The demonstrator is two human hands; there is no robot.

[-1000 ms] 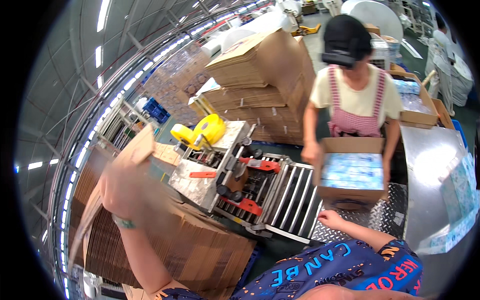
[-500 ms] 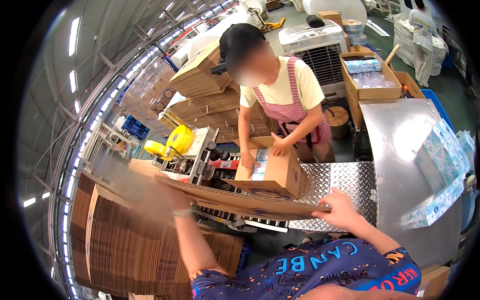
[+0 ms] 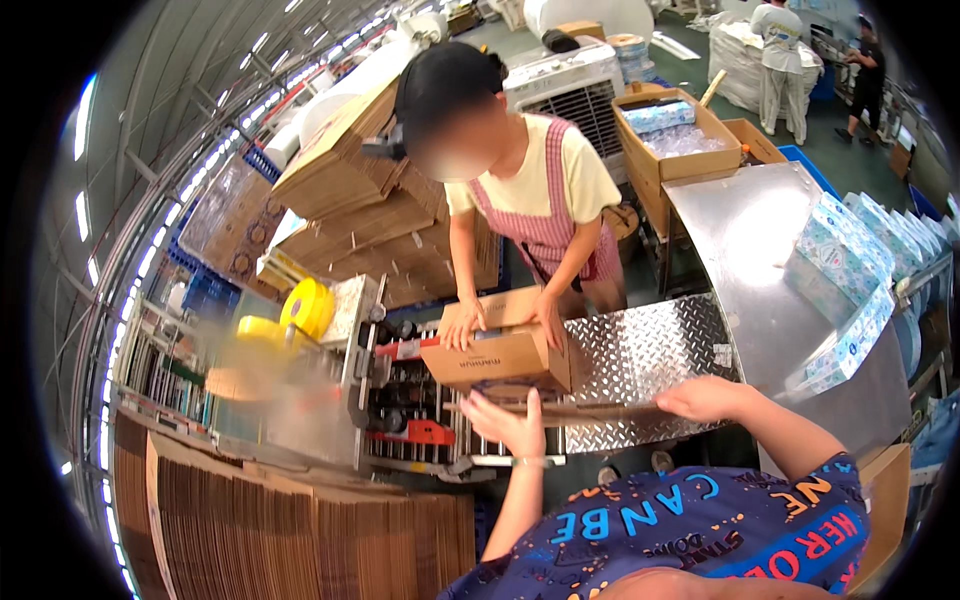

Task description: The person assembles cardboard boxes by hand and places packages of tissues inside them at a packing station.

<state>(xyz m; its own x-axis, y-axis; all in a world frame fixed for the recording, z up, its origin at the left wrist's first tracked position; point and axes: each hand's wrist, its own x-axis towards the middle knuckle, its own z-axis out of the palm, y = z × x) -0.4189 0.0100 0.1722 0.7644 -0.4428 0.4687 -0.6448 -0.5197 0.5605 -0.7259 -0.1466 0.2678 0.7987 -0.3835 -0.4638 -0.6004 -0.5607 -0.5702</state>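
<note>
stack (image 3: 310, 535) on edge, maybe for easy pulling | co-worker's hands (image 3: 463, 322) on box (image 3: 495, 368), probably keeping it closed | left hand (image 3: 512, 425) spread at cardboard (image 3: 605, 411) | cardboard between hands, seemingly steadied both ends | right hand (image 3: 705, 398) grasping its end

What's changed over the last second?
Left hand moved right, bringing a cardboard sheet from beside the stack to the front; right hand, off the sheet before, is now at its right end. The box moved left, its contents now mostly covered under the co-worker's hands. Yellow tape rolls stayed put.
</note>
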